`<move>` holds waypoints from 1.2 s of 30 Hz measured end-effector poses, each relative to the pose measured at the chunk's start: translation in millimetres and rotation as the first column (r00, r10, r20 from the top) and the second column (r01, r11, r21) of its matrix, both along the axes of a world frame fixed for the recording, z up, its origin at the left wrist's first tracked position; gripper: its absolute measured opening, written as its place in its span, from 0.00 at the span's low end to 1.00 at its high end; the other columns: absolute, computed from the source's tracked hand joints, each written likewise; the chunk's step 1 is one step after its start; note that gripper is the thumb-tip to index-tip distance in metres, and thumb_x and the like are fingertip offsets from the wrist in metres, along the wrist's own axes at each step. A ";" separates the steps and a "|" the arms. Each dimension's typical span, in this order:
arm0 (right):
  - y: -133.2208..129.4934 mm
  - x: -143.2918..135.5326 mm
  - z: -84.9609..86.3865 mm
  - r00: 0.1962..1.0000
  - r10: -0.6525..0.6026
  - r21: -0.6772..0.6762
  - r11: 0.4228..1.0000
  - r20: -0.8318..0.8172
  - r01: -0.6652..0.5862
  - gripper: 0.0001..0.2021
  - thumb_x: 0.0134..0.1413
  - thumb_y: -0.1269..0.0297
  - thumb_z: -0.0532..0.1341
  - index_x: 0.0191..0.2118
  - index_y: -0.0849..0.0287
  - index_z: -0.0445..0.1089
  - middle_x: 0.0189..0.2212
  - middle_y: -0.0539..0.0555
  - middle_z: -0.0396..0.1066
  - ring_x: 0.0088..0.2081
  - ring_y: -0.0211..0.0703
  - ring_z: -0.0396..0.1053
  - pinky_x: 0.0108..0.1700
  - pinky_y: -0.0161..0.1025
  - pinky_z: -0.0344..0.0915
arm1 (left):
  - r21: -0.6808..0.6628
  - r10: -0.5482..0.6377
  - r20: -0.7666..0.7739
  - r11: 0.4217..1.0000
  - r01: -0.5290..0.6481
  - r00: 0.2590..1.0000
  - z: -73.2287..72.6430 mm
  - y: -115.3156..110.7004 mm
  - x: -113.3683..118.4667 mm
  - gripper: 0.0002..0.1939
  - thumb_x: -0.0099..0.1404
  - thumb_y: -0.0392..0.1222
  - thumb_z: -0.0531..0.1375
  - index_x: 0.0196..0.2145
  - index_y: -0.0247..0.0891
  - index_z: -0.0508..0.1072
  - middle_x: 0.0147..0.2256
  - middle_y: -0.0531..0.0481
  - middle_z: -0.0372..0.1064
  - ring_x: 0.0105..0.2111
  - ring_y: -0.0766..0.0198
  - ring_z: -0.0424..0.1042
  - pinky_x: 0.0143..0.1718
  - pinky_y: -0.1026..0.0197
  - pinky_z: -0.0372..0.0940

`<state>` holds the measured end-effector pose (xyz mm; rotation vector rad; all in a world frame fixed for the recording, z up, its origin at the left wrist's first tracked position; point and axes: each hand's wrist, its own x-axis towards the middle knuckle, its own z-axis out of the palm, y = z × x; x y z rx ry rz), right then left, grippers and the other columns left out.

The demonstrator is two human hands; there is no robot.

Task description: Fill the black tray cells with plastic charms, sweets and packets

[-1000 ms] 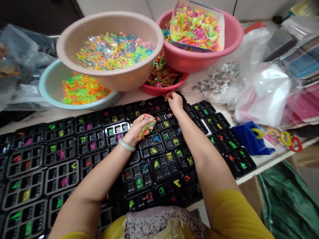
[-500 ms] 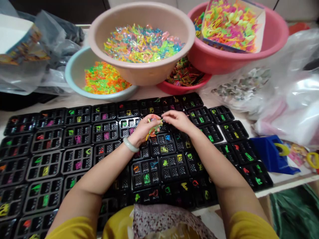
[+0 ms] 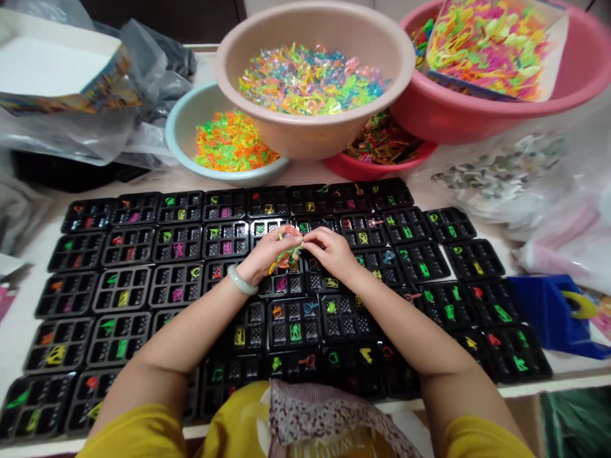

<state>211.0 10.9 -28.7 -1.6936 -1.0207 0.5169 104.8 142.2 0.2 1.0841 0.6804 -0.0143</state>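
A bunch of small colourful plastic pieces [image 3: 287,257] is held in my left hand [image 3: 268,254], which has a pale bangle at the wrist. My right hand [image 3: 329,249] meets it at the bunch, thumb and fingers pinched together at its edge; what they grip, if anything, is too small to make out. Below both hands lie rows of black compartment trays [image 3: 126,287], many with a few small green, yellow, pink or orange pieces in some compartments. My hands and forearms hide parts of the middle trays.
Behind the trays stand a beige basin [image 3: 310,133], a light blue basin [image 3: 179,137], a small red basin [image 3: 363,170] and a large pink basin [image 3: 429,117], all holding small pieces. A blue tape dispenser [image 3: 539,312] is at the right; an open box [image 3: 52,57] is at the left.
The view has turned left, so the scene sits further right. My right hand has come closer to my left, and its fingers now meet the bunch.
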 end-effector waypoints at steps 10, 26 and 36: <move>33.4 3.0 -4.1 0.944 0.005 -0.025 1.000 -0.330 -0.014 0.07 0.52 0.59 0.61 0.32 0.57 0.68 0.26 0.48 0.70 0.27 0.38 0.68 0.32 0.37 0.67 | -0.043 0.082 0.043 0.996 -0.080 0.996 -3.8 22.7 -22.6 0.21 0.46 0.45 0.70 0.34 0.35 0.68 0.27 0.54 0.69 0.18 0.73 0.66 0.13 0.72 0.50; 106.3 23.7 9.2 0.974 0.054 -0.100 0.994 0.219 -0.032 0.06 0.55 0.67 0.61 0.38 0.58 0.74 0.37 0.54 0.72 0.39 0.45 0.70 0.45 0.45 0.67 | 0.028 0.226 0.046 0.973 -0.227 0.973 7.7 55.2 -62.9 0.21 0.47 0.47 0.70 0.30 0.37 0.63 0.26 0.54 0.68 0.18 0.73 0.66 0.11 0.74 0.51; 16.7 -6.4 13.9 0.892 -0.016 0.029 0.999 -0.451 0.033 0.08 0.48 0.59 0.64 0.32 0.58 0.70 0.27 0.48 0.71 0.29 0.36 0.67 0.35 0.37 0.67 | -0.088 -0.050 0.087 0.994 0.058 0.995 5.7 4.1 -7.8 0.22 0.49 0.50 0.70 0.33 0.38 0.63 0.20 0.57 0.66 0.15 0.74 0.62 0.11 0.75 0.50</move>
